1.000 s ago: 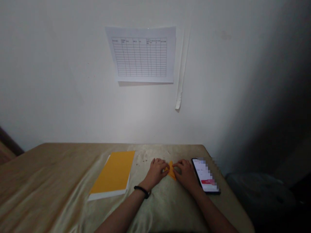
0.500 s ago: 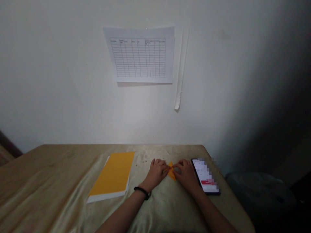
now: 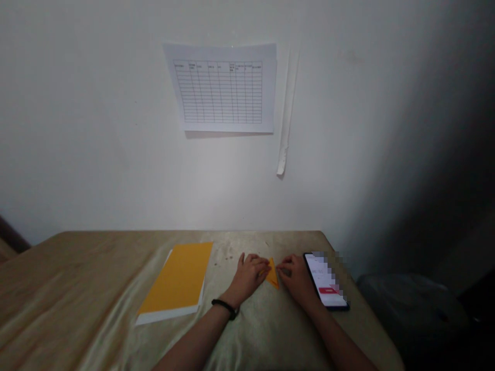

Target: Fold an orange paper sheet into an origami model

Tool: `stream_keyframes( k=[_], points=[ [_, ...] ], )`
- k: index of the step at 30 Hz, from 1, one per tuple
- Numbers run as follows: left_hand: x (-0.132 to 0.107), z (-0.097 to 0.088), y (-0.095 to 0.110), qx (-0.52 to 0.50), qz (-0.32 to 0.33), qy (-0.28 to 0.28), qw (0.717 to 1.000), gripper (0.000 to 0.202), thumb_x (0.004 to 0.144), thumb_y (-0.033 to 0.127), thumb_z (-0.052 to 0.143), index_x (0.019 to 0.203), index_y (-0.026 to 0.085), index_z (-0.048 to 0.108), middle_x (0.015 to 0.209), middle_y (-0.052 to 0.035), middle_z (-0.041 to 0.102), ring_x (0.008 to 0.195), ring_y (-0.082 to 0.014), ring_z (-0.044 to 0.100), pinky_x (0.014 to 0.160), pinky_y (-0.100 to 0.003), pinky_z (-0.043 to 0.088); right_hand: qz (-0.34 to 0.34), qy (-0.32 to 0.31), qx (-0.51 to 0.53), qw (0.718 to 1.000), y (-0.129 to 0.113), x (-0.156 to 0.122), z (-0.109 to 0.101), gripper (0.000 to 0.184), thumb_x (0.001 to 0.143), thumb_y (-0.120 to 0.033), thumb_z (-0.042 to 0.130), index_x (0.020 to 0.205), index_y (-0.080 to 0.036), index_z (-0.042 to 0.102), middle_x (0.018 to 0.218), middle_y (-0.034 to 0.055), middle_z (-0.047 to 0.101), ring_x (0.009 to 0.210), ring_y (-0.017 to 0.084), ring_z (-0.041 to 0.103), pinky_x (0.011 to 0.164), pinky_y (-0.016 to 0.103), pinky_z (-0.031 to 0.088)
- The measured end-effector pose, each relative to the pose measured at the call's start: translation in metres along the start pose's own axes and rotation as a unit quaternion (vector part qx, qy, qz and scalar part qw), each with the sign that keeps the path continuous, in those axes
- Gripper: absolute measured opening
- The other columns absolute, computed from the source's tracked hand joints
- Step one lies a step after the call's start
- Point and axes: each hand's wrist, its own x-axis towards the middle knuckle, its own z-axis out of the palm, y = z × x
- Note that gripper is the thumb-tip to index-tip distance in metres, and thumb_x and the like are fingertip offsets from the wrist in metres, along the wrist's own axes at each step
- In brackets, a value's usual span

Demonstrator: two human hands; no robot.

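Note:
A small piece of orange-yellow paper (image 3: 273, 275), folded to a pointed, roughly triangular shape, lies on the cloth-covered table. My left hand (image 3: 249, 273), with a black band on its wrist, grips the paper's left side, its fingers closed and partly covering it. Just right of the paper is my right hand (image 3: 296, 275). Its fingers are loosely bent, the fingertips close beside the paper's right edge, and nothing shows between them.
A stack of yellow sheets (image 3: 180, 278) over white paper lies left of my hands. A lit phone (image 3: 327, 288) rests by the table's right edge. Behind the table (image 3: 96, 288), a printed grid sheet (image 3: 224, 93) and a loose white strip (image 3: 285, 123) hang on the wall.
My right hand's fingertips have come off the paper and moved slightly right. More of the folded paper's right side shows now. My left hand stays on it.

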Motion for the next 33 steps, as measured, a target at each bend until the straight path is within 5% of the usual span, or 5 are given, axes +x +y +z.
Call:
stream_keyframes(
  k=[33],
  points=[
    [0.0, -0.002, 0.0, 0.006, -0.013, -0.023, 1.0, 0.026, 0.101, 0.04, 0.048, 0.117, 0.036, 0.068, 0.133, 0.0014, 0.066, 0.136, -0.0291, 0.044, 0.114, -0.072, 0.009, 0.016, -0.04, -0.128, 0.991, -0.022, 0.004, -0.006, 0.017, 0.089, -0.029, 0.065, 0.097, -0.034, 0.079, 0.102, 0.0071, 0.061, 0.102, 0.023, 0.053, 0.09, 0.031, 0.04]
  ],
)
